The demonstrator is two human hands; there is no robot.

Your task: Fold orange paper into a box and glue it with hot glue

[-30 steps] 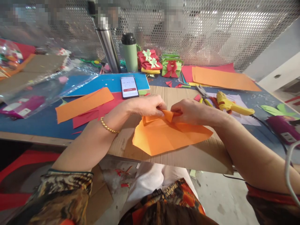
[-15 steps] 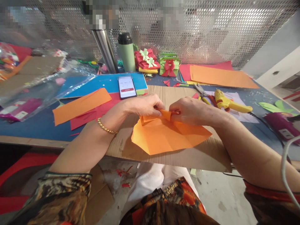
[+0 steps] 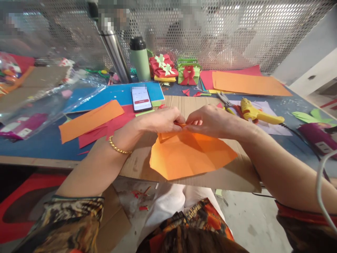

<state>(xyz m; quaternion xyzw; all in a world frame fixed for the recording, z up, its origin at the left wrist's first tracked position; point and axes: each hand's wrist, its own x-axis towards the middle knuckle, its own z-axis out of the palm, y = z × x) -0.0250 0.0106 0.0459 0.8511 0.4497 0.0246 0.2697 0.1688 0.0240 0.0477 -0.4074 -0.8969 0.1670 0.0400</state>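
Cardboard [image 3: 242, 181]: we see it across the middle of the counter's [image 3: 50, 148] near edge.
Orange paper [image 3: 193, 158]: we have it creased on the cardboard, wide part toward the near edge, far side folded up beneath our hands.
Left hand [image 3: 165, 118]: our fingers grip the paper's folded far side.
Right hand [image 3: 209, 121]: our fingers pinch that same fold, right beside the left ones.
Orange strip [image 3: 91, 121]: we see it overlapping red paper [image 3: 92, 137], toward the counter's left end.
Glue gun [image 3: 259, 114]: yellow, on a pale sheet [image 3: 283, 130] toward the right edge.
Phone [image 3: 141, 98]: screen up, overlapping the blue board [image 3: 105, 96] beyond our left hand.
Far edge: we see, left to right, a flask [image 3: 116, 54], a green cup [image 3: 140, 62], red packets [image 3: 161, 66] with pale green bows, and a green box [image 3: 195, 73].
Far right corner: orange sheets [image 3: 250, 83] lie there over red.
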